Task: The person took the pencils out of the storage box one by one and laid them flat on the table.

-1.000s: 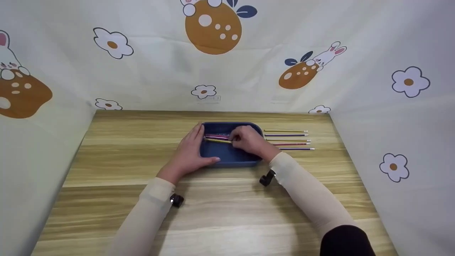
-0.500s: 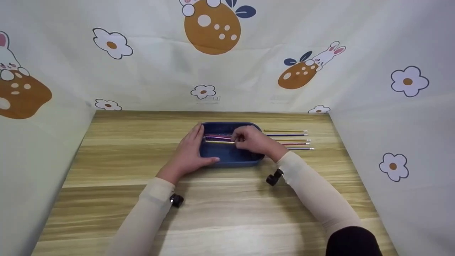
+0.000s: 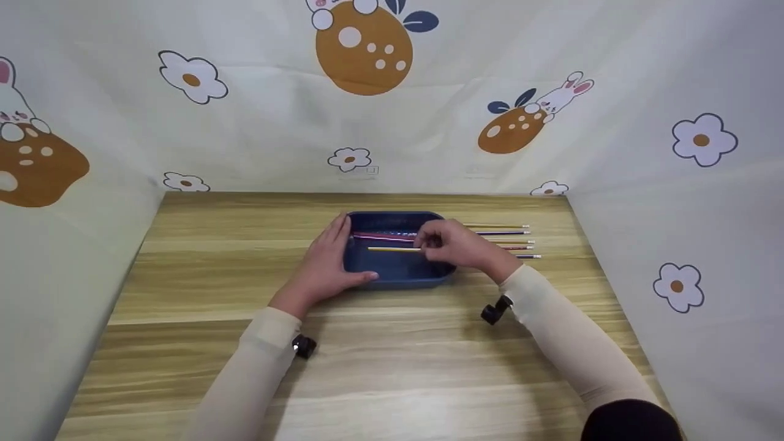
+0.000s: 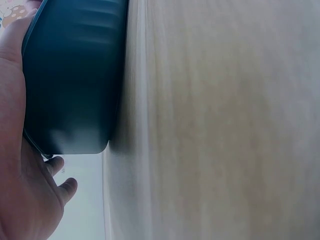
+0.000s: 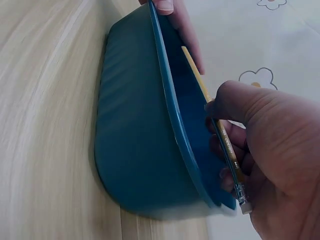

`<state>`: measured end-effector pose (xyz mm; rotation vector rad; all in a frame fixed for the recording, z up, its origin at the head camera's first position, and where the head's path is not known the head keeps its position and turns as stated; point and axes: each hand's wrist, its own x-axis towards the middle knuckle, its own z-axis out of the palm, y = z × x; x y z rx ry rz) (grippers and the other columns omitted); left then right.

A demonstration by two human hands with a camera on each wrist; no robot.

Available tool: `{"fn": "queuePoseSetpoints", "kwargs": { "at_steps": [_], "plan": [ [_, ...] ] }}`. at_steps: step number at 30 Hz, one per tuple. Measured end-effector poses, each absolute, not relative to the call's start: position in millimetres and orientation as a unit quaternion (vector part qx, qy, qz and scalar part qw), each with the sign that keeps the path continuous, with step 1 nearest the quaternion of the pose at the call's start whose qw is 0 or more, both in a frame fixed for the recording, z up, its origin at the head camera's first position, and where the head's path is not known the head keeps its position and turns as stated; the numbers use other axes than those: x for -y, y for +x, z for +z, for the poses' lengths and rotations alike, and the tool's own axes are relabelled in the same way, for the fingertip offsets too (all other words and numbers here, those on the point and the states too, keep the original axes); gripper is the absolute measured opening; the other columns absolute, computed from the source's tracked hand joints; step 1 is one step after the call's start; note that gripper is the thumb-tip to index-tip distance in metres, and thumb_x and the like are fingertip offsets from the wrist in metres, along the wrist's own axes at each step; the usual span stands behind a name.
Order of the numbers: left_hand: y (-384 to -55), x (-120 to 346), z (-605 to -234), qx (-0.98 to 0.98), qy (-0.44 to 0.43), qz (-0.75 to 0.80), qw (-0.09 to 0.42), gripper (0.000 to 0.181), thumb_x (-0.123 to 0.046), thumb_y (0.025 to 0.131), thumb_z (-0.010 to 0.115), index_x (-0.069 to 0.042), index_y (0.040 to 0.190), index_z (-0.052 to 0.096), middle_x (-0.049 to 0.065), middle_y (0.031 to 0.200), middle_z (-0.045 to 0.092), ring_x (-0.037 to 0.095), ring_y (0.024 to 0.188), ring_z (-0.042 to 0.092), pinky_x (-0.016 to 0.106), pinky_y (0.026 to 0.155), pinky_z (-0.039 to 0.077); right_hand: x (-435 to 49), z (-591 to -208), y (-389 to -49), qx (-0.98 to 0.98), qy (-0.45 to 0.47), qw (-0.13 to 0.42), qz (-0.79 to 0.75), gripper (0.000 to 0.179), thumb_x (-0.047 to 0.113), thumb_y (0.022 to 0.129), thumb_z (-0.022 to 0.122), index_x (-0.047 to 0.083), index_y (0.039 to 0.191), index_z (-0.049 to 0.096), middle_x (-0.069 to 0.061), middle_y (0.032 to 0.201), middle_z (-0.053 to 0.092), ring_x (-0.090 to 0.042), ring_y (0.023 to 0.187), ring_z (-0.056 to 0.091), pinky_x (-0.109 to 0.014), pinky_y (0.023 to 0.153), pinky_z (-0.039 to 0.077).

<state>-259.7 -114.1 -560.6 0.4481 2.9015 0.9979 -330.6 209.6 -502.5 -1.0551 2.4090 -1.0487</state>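
Over a blue, rounded plastic box (image 3: 398, 283), the right hand (image 3: 456, 246) pinches a slim yellow wooden pencil (image 3: 394, 249) mid-shaft, apt for something probably light, stiff and smooth; the left hand (image 3: 324, 260) lies spread.

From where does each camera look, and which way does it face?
Head: worn on the head, facing forward and down at the blue box; left hand, right hand, sleeves show.
Left wrist: on that wrist, facing the box's outside and the table; left hand partly shows.
Right wrist: on that wrist, facing box and yellow pencil; right hand and left fingers show.
Head and right wrist share the pencil.
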Motion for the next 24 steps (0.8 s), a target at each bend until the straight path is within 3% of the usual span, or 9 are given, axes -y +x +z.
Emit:
{"fn": "queuePoseSetpoints", "kwargs": {
  "at_steps": [12, 24],
  "plan": [
    [-261.5, 114.5, -562.9, -0.937, 0.146, 0.318, 0.015, 0.144, -0.092, 0.079, 0.073, -0.006, 0.178, 0.011, 0.015, 0.186, 0.008, 0.039, 0.169, 0.012, 0.06, 0.135, 0.016, -254.7, -499.2, -324.5, -0.85, -0.335, 0.139, -0.381, 0.015, -0.003, 0.097, 0.074, 0.006, 0.108, 0.08, -0.008, 0.099, 0.073, -0.021, 0.09, 0.062, -0.032, 0.076, 0.051],
    [-260.7, 113.9, -560.8, -0.936, 0.151, 0.319, 0.013, 0.139, -0.081, 0.082, 0.08, -0.003, 0.177, 0.013, 0.016, 0.185, 0.008, 0.041, 0.169, 0.014, 0.059, 0.135, 0.017, -289.8, -504.1, -317.3, -0.844, -0.333, 0.123, -0.401, 0.022, -0.005, 0.098, 0.073, 0.011, 0.108, 0.084, -0.011, 0.1, 0.077, -0.017, 0.084, 0.059, -0.026, 0.072, 0.048]
  ]
}}
